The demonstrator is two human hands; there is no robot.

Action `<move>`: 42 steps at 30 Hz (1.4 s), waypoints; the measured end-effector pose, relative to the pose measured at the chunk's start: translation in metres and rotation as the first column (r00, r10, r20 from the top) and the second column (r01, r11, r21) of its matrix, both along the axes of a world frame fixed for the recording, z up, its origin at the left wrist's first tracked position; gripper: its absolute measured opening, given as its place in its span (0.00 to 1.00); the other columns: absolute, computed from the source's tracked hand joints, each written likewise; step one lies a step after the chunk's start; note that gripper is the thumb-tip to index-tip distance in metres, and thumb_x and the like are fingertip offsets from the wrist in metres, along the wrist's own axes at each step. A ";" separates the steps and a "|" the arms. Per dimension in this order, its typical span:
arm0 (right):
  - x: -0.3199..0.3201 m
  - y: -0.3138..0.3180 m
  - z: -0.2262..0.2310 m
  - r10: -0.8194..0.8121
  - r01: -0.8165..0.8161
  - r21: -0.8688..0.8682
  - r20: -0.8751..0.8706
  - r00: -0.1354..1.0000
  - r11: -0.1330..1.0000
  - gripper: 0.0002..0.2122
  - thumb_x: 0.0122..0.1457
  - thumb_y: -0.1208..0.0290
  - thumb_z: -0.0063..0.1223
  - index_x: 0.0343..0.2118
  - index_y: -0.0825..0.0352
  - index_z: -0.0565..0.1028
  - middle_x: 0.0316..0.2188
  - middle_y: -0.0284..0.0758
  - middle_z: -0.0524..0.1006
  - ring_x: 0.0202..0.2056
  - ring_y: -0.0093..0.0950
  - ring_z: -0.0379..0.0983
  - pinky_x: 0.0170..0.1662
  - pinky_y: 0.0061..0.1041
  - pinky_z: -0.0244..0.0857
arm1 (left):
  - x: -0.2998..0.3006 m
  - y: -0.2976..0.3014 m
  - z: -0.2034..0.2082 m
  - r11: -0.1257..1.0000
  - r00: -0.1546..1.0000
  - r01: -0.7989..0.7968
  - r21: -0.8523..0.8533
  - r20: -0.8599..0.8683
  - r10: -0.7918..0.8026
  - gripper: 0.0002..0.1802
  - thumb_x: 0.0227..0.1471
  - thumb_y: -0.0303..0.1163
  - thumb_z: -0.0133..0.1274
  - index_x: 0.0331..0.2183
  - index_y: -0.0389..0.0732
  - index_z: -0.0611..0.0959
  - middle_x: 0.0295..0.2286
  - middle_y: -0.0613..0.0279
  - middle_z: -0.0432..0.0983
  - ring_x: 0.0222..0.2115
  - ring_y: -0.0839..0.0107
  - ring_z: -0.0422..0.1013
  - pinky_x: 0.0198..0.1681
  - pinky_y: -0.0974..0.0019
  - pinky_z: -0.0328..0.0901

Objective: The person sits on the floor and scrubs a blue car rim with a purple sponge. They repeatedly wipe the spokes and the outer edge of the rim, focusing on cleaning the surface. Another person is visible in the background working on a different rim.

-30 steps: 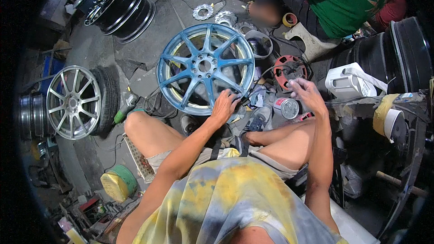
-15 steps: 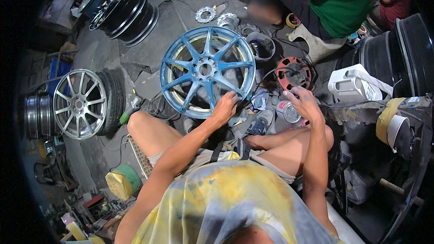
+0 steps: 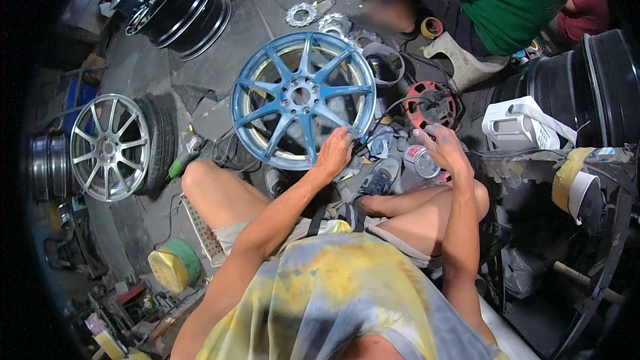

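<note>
A blue wheel [image 3: 304, 112] has the left hand [image 3: 335, 151] at five o'clock, grip unclear; right hand [image 3: 447, 150], loosely open, hovers beyond four, by a red-labelled can [image 3: 424, 165].

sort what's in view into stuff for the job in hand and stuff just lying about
Seems part of the job:
blue wheel rim, left hand at its edge
metal can, maybe, by the right hand

Apparently just lying about:
silver wheel rim
green-and-grey power tool
white boxy item
</note>
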State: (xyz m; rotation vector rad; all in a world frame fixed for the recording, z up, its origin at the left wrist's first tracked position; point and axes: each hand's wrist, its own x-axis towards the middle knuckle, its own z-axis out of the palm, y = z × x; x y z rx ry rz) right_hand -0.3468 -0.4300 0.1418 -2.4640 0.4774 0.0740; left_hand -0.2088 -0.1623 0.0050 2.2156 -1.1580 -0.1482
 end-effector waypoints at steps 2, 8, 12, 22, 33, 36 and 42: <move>0.008 0.004 0.002 0.011 -0.010 0.015 -0.024 1.000 1.000 0.17 0.65 0.59 0.53 0.36 0.74 0.79 0.34 0.54 0.77 0.39 0.55 0.73 0.43 0.44 0.66 | 0.003 0.006 0.000 0.998 0.998 0.048 0.039 0.036 -0.049 0.14 0.49 0.24 0.59 0.40 0.33 0.80 0.43 0.45 0.72 0.46 0.45 0.70 0.50 0.50 0.68; 0.006 0.005 -0.005 -0.011 0.012 0.028 -0.022 1.000 1.000 0.19 0.64 0.58 0.55 0.32 0.74 0.79 0.33 0.54 0.77 0.38 0.54 0.73 0.42 0.45 0.66 | 0.011 0.013 0.008 0.985 0.987 0.161 0.060 0.004 -0.162 0.16 0.47 0.24 0.60 0.41 0.34 0.80 0.44 0.47 0.72 0.46 0.47 0.70 0.49 0.51 0.68; 0.005 0.008 -0.004 0.002 -0.002 0.002 0.043 0.999 1.000 0.19 0.64 0.57 0.56 0.30 0.74 0.79 0.30 0.52 0.78 0.37 0.54 0.74 0.41 0.46 0.66 | 0.003 0.009 0.004 0.993 0.993 0.113 0.029 0.011 -0.114 0.17 0.47 0.23 0.60 0.42 0.35 0.81 0.44 0.50 0.72 0.46 0.49 0.71 0.49 0.52 0.68; 0.007 0.009 0.002 -0.012 0.013 0.009 -0.067 0.998 1.000 0.19 0.65 0.58 0.54 0.39 0.74 0.81 0.36 0.53 0.78 0.41 0.53 0.75 0.45 0.43 0.67 | 0.016 0.013 0.012 0.964 0.968 0.247 0.100 0.011 -0.249 0.25 0.40 0.21 0.61 0.45 0.35 0.79 0.44 0.51 0.71 0.48 0.50 0.69 0.51 0.54 0.68; 0.002 0.005 -0.008 -0.006 0.006 0.006 -0.068 0.998 1.000 0.16 0.65 0.60 0.55 0.38 0.72 0.80 0.34 0.54 0.78 0.41 0.54 0.74 0.43 0.44 0.67 | 0.017 0.017 0.016 0.947 0.958 0.284 0.151 -0.002 -0.287 0.19 0.42 0.22 0.60 0.40 0.33 0.80 0.43 0.50 0.71 0.45 0.50 0.70 0.49 0.54 0.69; 0.000 0.002 -0.004 0.001 -0.003 -0.018 -0.133 0.991 1.000 0.16 0.65 0.60 0.55 0.38 0.72 0.81 0.35 0.54 0.78 0.42 0.54 0.74 0.44 0.44 0.67 | 0.015 0.000 0.020 0.960 0.966 0.238 0.146 0.071 -0.250 0.17 0.41 0.22 0.60 0.39 0.33 0.80 0.43 0.50 0.71 0.45 0.51 0.70 0.48 0.54 0.69; -0.003 0.006 -0.008 -0.016 0.013 -0.029 -0.088 0.996 0.999 0.15 0.65 0.61 0.54 0.38 0.72 0.81 0.33 0.52 0.77 0.38 0.53 0.74 0.44 0.43 0.66 | 0.017 0.011 0.024 0.940 0.953 0.293 0.173 0.022 -0.301 0.23 0.38 0.21 0.61 0.41 0.33 0.79 0.43 0.51 0.71 0.45 0.51 0.70 0.49 0.54 0.69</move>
